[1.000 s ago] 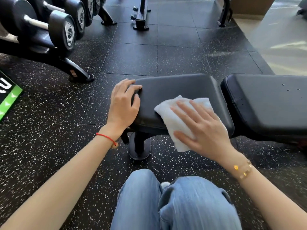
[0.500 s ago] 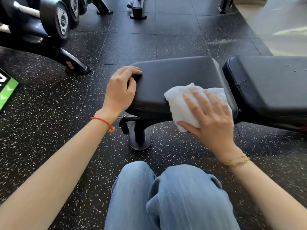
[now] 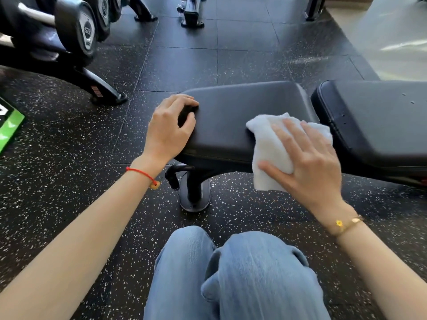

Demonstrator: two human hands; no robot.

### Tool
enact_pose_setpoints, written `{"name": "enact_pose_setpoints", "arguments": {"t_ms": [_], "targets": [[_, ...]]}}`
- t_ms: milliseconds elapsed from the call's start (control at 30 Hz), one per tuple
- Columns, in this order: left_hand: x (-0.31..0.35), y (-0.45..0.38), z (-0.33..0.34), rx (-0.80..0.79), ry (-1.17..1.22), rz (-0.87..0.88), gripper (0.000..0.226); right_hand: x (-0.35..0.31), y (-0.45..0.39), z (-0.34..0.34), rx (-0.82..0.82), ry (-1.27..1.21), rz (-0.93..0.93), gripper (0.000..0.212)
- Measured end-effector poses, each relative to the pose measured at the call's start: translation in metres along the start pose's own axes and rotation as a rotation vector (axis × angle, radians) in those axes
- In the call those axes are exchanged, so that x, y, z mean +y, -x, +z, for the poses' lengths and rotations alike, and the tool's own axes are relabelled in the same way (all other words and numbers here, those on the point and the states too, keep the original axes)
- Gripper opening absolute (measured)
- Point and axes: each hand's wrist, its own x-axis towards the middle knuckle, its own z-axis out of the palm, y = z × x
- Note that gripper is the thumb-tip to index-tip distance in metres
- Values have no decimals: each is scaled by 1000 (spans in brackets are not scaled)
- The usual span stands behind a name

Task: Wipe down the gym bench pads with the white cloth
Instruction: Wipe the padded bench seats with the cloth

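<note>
A black seat pad (image 3: 242, 107) of the gym bench lies in front of me, with the longer back pad (image 3: 374, 116) adjoining it on the right. My left hand (image 3: 168, 132) grips the seat pad's left corner, fingers curled over its edge. The white cloth (image 3: 268, 144) is draped over the seat pad's near right edge and hangs down its side. My right hand (image 3: 309, 158) presses the cloth against the pad with spread, straight fingers.
The bench's foot and post (image 3: 195, 195) stand on the speckled rubber floor under the seat pad. A dumbbell rack (image 3: 69, 35) fills the upper left, beside a green sign (image 3: 9, 125). My knees in blue jeans (image 3: 231, 273) are close below. Machine bases (image 3: 191, 17) stand farther back.
My right hand has slid the cloth rightward along the seat pad's near edge, toward the gap with the back pad. My left fingers have curled tighter on the corner.
</note>
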Motion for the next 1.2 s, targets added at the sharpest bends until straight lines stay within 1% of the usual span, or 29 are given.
{"name": "enact_pose_setpoints", "arguments": {"t_ms": [100,200,267,333,400,433,500,567,633,733,800,867,967,1033,1200], "targets": [[3,0,1,-6,-6,-1,26,-32,-30,3,-81,-27,34,73],[4,0,-1,-28,-14,3,26,-57,-35,-1,-121,-36,-42,69],[4,-1,-2,-45,-26,7,26,-46,-17,-6,-104,-59,-68,65],[5,-2,-2,-59,-46,6,26,-26,-3,-14,-107,-106,-19,63],[7,-4,-3,-64,-66,-9,25,-11,-18,-16,-172,-152,88,64],[10,-4,-3,-66,-73,-21,26,-8,-36,-13,-230,-161,136,65],[17,-5,-1,-73,-97,-35,28,-11,-75,-4,-338,-133,166,68],[27,-4,5,-82,-153,-29,33,-18,-95,0,-379,-138,152,69],[35,-1,13,-94,-228,-41,39,-18,-90,-2,-379,-173,87,67],[43,4,25,-105,-286,-78,45,-5,-57,-11,-310,-275,-20,63],[47,7,32,-112,-295,-83,47,6,-46,-17,-286,-360,-16,65],[48,9,37,-115,-325,-85,49,14,-49,-15,-299,-387,-4,68],[48,10,39,-97,-359,-90,49,17,-71,-7,-332,-392,24,61],[49,10,38,-101,-363,-90,48,16,-80,-3,-310,-398,26,56],[57,8,37,-138,-371,-121,49,20,-65,-16,-261,-508,-84,50]]}}
